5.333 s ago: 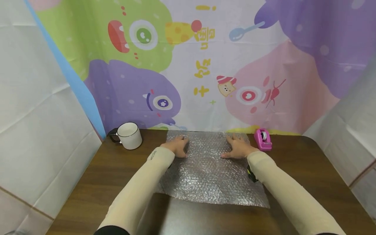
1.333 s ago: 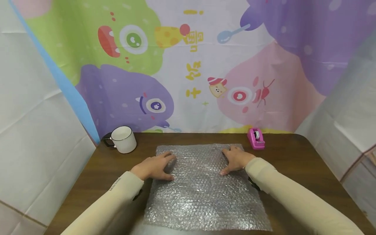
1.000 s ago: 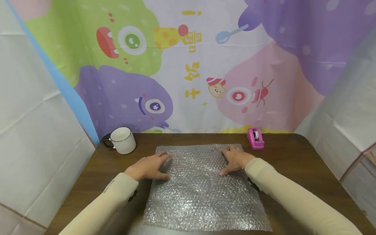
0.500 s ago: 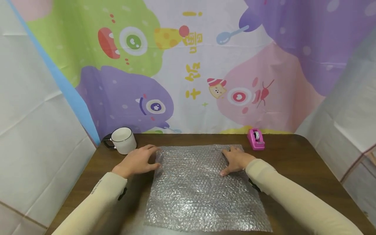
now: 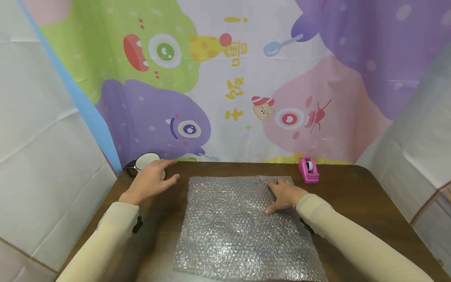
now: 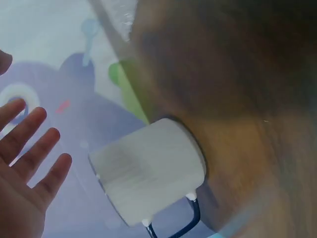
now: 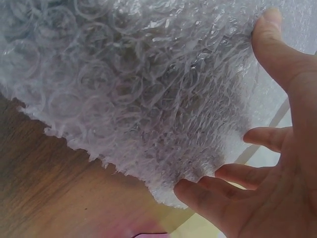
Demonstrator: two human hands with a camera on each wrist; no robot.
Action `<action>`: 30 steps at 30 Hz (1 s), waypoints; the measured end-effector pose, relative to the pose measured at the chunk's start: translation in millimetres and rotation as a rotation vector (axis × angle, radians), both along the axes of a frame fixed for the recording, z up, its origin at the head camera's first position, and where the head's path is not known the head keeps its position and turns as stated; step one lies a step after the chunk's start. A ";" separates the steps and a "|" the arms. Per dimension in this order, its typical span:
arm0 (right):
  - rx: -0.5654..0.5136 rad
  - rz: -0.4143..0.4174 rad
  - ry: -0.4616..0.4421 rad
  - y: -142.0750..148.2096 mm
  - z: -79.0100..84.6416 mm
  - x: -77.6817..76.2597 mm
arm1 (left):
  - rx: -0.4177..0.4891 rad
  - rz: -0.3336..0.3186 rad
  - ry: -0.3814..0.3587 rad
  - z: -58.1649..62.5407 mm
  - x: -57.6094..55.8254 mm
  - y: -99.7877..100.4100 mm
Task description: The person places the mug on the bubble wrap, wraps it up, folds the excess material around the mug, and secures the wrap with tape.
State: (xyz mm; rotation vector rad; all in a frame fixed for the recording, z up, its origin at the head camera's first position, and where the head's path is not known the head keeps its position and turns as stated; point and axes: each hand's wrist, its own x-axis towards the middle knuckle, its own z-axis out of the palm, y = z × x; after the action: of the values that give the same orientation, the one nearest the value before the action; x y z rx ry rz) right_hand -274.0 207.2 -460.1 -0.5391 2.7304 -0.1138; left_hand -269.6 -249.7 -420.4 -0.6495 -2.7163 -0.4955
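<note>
Plainly, the mug (image 6: 151, 173) stands at the table's (image 5: 345, 192) far left, handle (image 6: 197, 210) pointing left; the nearer left hand (image 5: 149, 181) hovers before it, fingers spread, not touching; rightward lies flat bubble wrap (image 5: 236, 231), the right hand (image 5: 286, 195) resting spread on its far right corner.

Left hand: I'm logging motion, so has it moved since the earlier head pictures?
Yes: in the head view, the left hand has moved leftward, off the bubble wrap and toward the white mug, which it partly hides.
</note>
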 end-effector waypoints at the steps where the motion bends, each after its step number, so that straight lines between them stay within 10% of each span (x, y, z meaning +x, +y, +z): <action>1: 0.000 0.002 0.001 0.2 -0.5 0.2 | 0.021 0.010 -0.002 2.3 -0.9 -2.2; 16: -0.011 0.001 0.000 1.4 -4.2 -0.1 | 0.322 0.145 0.096 18.2 -6.6 -45.7; 30: -0.006 -0.017 -0.013 1.6 -2.9 -0.5 | 0.504 0.291 0.010 -13.7 -6.3 -89.1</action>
State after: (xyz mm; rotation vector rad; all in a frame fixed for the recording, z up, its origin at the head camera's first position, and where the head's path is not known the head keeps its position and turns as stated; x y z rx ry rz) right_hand -274.5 208.8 -463.0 -0.5157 2.7229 -0.1295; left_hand -275.9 -338.8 -434.1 -0.1211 -2.4620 -1.0387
